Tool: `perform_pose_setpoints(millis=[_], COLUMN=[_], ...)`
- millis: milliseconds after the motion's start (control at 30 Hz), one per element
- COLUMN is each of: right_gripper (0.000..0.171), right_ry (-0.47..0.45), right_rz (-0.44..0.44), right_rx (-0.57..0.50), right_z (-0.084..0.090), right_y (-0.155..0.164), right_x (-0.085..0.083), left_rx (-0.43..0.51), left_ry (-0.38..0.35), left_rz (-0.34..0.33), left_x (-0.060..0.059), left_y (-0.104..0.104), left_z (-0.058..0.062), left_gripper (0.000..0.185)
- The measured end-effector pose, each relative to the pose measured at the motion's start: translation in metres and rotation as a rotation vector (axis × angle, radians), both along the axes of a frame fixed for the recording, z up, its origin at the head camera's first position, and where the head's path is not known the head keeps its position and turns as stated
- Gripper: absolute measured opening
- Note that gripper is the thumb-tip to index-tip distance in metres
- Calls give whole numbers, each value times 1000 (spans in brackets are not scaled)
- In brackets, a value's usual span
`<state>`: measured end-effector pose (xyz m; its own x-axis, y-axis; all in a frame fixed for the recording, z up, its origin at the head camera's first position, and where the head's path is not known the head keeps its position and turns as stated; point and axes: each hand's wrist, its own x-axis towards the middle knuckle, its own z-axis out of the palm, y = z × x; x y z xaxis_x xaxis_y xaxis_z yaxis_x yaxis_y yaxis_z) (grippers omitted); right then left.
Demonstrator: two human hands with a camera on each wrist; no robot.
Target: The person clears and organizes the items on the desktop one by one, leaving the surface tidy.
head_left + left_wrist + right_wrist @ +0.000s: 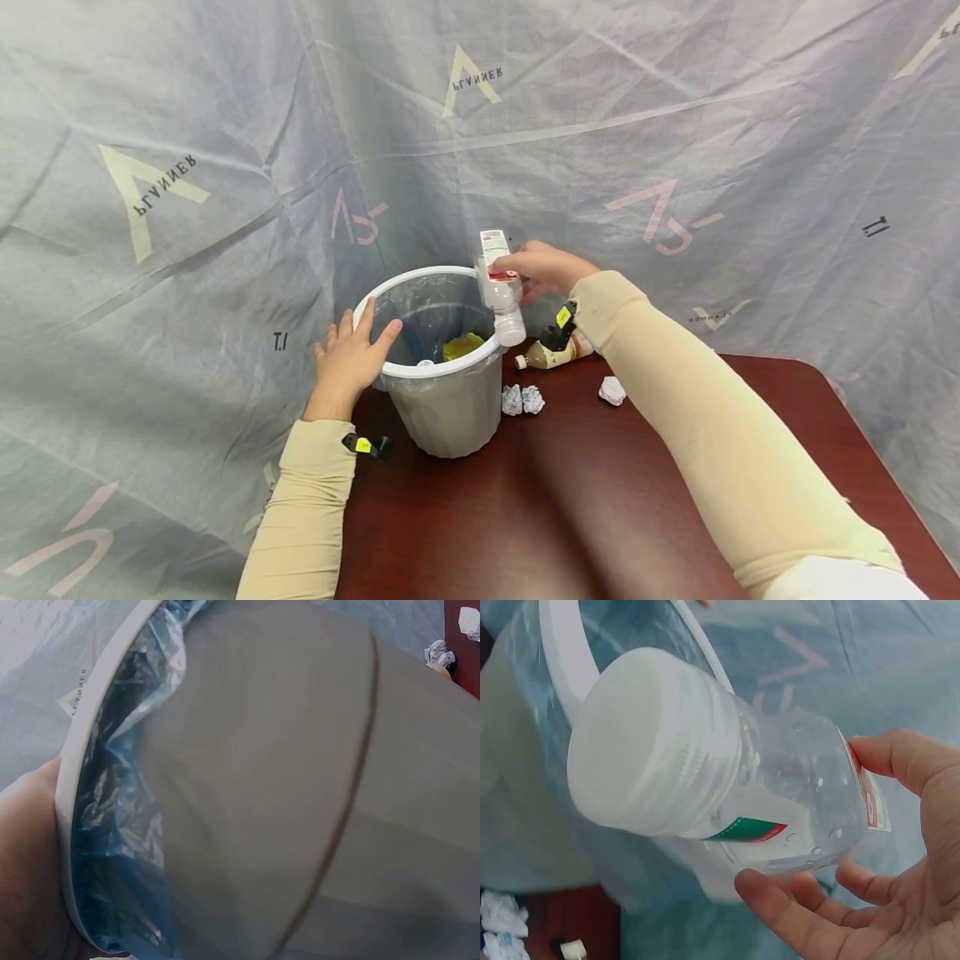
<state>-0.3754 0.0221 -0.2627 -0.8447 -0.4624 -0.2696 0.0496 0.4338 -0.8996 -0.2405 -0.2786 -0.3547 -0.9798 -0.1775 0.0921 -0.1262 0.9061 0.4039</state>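
Clear plastic bottle [500, 287], cap down, hangs at the far right edge of the bin's white rim [420, 275] — right hand [543, 268] grips it by the base. Left hand [348, 358] clasps the near-left rim, thumb inside. Just right of the bin lie crumpled papers [522, 399] — bare dark table [570, 508] nearer.

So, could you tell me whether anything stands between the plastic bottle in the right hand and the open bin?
Nothing visible does. The right hand holds the clear plastic bottle cap-down at the rim of the lined waste bin, whose mouth is open. The left hand grips the far side of the rim, away from the bottle.
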Motion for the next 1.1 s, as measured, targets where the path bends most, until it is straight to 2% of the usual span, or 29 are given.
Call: perform_pose_setpoints(millis=[233,367,500,667,900,1100], right_gripper=[47,52,66,84,85,85], right_ry=[-47,-9,23,31,4,19], right_rz=[11,27,19,-21,-109,-179], right_rx=[-22,-2,-34,-74,-102,-121], right_z=[1,1,1,0,-6,-15], right_y=[-30,-38,-38,-28,-3,23], right_x=[8,13,15,11,1,-14], left_rx=[0,3,-1,0,0,-4], left_ry=[0,-1,1,-4,-6,-14], left_rz=[-2,1,4,7,8,9], left_x=[1,0,0,1,1,1], left_y=[1,1,1,0,0,3], left_z=[0,0,0,0,1,0], left_gripper=[94,94,93,93,94,93])
